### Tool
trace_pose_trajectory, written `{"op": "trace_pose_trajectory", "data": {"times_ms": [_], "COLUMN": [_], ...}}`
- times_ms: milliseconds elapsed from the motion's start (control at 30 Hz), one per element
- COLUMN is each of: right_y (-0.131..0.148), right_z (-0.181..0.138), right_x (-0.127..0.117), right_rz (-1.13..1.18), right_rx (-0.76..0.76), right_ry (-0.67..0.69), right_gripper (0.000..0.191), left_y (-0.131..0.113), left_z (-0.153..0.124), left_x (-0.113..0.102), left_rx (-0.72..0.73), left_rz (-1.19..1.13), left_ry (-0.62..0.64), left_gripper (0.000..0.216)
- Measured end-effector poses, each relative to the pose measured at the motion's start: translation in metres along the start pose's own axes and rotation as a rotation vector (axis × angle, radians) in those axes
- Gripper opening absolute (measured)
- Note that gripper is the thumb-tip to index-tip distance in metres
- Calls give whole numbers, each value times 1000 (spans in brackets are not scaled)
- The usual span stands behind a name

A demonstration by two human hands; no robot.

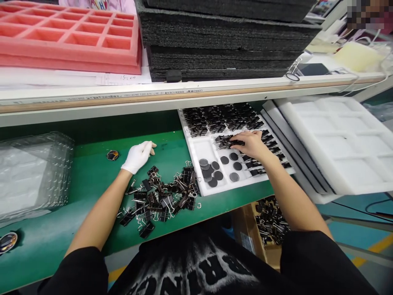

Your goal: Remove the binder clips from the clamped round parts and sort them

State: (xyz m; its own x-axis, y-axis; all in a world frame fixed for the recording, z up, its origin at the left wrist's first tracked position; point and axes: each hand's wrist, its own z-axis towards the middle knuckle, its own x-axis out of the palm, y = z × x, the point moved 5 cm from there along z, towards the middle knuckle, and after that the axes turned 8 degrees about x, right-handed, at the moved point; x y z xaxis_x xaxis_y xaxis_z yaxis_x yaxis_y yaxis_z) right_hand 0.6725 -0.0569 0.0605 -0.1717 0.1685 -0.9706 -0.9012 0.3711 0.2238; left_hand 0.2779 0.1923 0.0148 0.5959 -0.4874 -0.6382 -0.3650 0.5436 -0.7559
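My right hand reaches over a white foam tray, its fingers closed on black binder clips in the middle of the tray. Rows of the same clips fill the tray's far part, and more lie along its right side, partly behind my hand. Several dark round discs lie in the near compartments. My left hand, in a white glove, rests on the green table with its fingers curled together; nothing shows in them. A loose heap of binder clips lies just in front of it.
Clear plastic trays are stacked at the left, white foam trays at the right. A shelf edge crosses behind, bearing black foam sheets and pink foam trays. Below the table's edge, a cardboard box holds more clips.
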Motion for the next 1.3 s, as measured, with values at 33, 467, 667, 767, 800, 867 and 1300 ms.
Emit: {"op": "trace_pose_trajectory", "data": {"times_ms": [33, 467, 667, 767, 800, 867, 1300], "right_y": [-2, 42, 51, 43, 40, 33, 46], "right_z": [0, -46, -82, -85, -85, -85, -64], "right_x": [1, 7, 31, 35, 35, 37, 2], "right_rz": [2, -245, -563, -515, -499, -464, 109], "right_rx": [-10, -255, -188, -252, -267, -299, -214], "right_ry": [4, 140, 53, 35, 21, -5, 106], "right_gripper": [18, 23, 37, 29, 27, 27, 35], "left_y": [0, 7, -2, 6, 12, 29, 38], "left_z": [0, -3, -10, -19, -25, -40, -52], "left_x": [0, 2, -36, -78, -92, -112, -43], "left_rx": [0, 17, 161, 43, -27, -153, 25], "left_rz": [3, -128, 267, 542, 610, 713, 598], "left_ry": [2, -101, -418, -436, -391, -219, 80], "left_gripper": [52, 55, 49, 42, 43, 59, 39]}}
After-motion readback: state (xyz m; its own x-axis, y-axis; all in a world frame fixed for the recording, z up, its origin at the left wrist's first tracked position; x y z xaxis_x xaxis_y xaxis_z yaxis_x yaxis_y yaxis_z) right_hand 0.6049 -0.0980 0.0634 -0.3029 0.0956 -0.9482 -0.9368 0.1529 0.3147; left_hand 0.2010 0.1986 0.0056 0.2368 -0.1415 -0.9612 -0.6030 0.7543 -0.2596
